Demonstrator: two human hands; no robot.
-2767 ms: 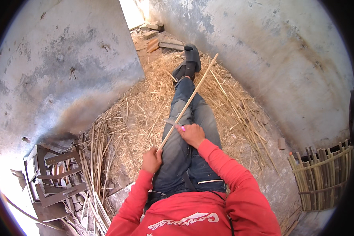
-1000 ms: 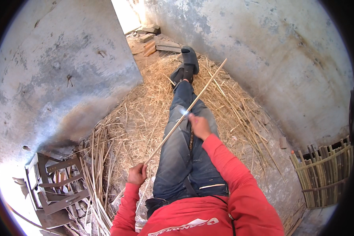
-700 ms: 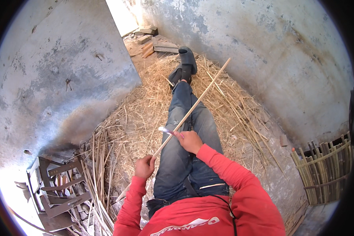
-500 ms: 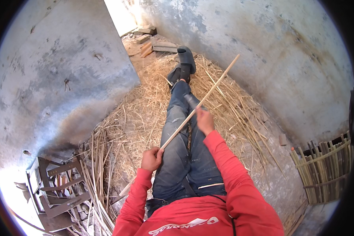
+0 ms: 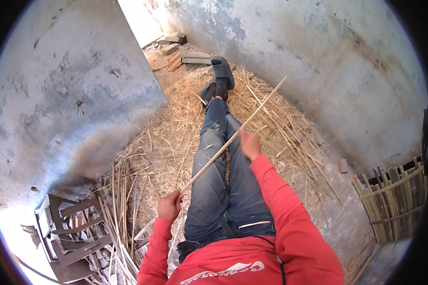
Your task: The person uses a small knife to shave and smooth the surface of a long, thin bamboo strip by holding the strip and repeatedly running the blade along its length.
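Observation:
A long, pale bamboo strip (image 5: 209, 164) slants across my legs, from beside my left hip to beyond my right shin. My left hand (image 5: 170, 205) is closed round its lower part, by my left thigh. Above my knees, my right hand (image 5: 250, 144) is closed on a knife, whose grey, blurred blade (image 5: 233, 122) points up and left and crosses the strip. My right fingers hide the knife's handle, and I cannot tell whether they also press on the strip. My outstretched legs in dark trousers (image 5: 208, 156) lie under the strip.
Straw-like shavings (image 5: 171, 137) cover the floor around my legs. Long split strips (image 5: 121, 204) lie at left beside a broken dark frame (image 5: 76, 216). More strips (image 5: 290, 137) lie at right. A slatted basket (image 5: 392, 204) stands against the right wall (image 5: 314, 61). Bricks (image 5: 174, 38) lie beyond my feet.
My left hand has moved left and slightly toward me, and the bamboo strip has slid down-left with it. My right hand with the knife stays near the same place.

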